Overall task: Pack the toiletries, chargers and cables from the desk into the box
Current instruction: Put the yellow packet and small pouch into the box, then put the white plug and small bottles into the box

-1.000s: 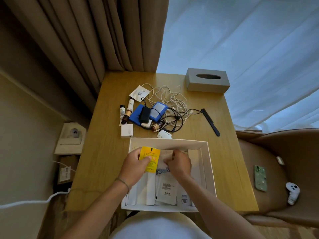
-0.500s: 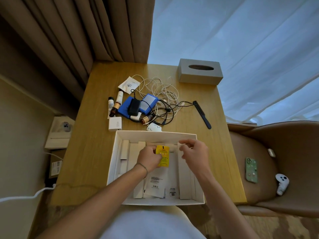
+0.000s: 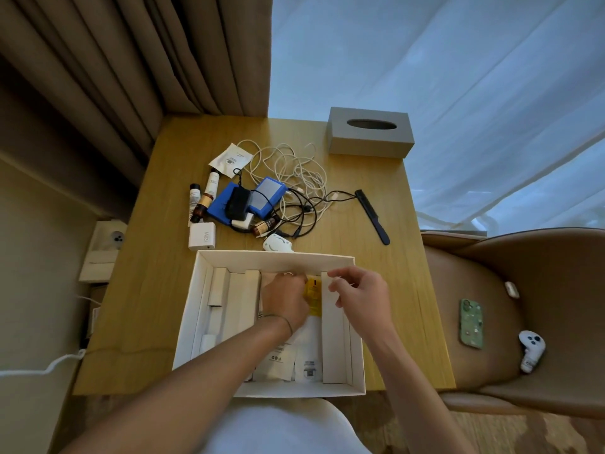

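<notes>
The yellow packet [image 3: 313,298] has gone deeper into the box [image 3: 358,365], left hand [image 3: 285,301] still gripping it, right hand [image 3: 358,294] above with fingers loosely curled, holding nothing.

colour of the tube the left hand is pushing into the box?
Yellow top with small black print, on the tube under the left hand; head view.

Wooden desk [image 3: 157,309] under box [image 3: 275,259], cables [image 3: 294,165].
</notes>
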